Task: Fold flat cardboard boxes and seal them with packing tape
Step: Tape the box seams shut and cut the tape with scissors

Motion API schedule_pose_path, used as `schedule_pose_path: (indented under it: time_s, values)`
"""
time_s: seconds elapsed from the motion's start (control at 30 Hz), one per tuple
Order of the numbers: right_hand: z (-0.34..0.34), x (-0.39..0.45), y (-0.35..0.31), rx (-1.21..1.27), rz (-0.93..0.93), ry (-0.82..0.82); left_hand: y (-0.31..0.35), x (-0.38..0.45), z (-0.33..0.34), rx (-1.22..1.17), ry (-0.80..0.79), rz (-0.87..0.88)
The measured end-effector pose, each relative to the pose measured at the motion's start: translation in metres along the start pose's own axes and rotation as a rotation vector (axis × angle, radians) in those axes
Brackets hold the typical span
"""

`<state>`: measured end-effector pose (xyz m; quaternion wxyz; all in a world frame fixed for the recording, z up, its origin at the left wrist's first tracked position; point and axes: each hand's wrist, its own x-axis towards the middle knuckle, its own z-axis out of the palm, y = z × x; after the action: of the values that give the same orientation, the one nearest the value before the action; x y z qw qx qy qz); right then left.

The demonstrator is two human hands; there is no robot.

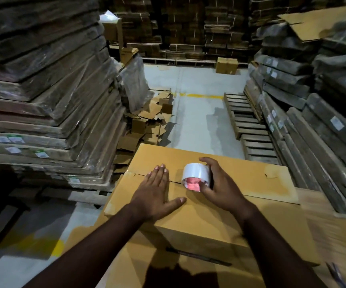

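A folded brown cardboard box (240,175) stands in front of me with its top flaps closed along a centre seam. My left hand (155,192) lies flat on the left part of that seam, fingers straight and thumb spread. Just to its right, my right hand (220,183) grips a roll of clear packing tape (195,176) with a reddish core, holding it on the seam. Tape appears to run under my left hand, though I cannot tell for sure.
Tall wrapped stacks of flat cardboard (43,96) rise on the left and on the right (313,113). Loose cardboard scraps (151,121) lie ahead on the left, wooden pallets (249,125) on the right. Grey floor (199,113) runs between. A dark pen-like thing (197,256) lies on cardboard below the box.
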<state>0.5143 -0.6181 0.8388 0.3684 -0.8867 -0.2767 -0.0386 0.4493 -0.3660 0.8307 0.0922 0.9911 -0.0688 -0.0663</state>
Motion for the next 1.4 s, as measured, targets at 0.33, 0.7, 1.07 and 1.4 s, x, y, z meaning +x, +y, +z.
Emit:
schedule_pose_path:
  time_s: [0.33,0.7,1.07,1.4]
  values:
    - [-0.011,-0.010,0.014,-0.249,-0.097,0.007,0.039,0.009,0.007,-0.020,-0.027,0.041]
    - [-0.038,-0.038,0.031,0.065,-0.049,0.006,0.084,0.017,0.016,-0.054,-0.013,0.058]
    - [-0.086,-0.059,0.056,-0.226,-0.081,-0.061,0.094,0.020,0.021,-0.051,-0.046,-0.003]
    - [-0.058,-0.065,0.052,-0.094,0.012,0.037,0.135,0.026,0.029,-0.107,0.040,0.100]
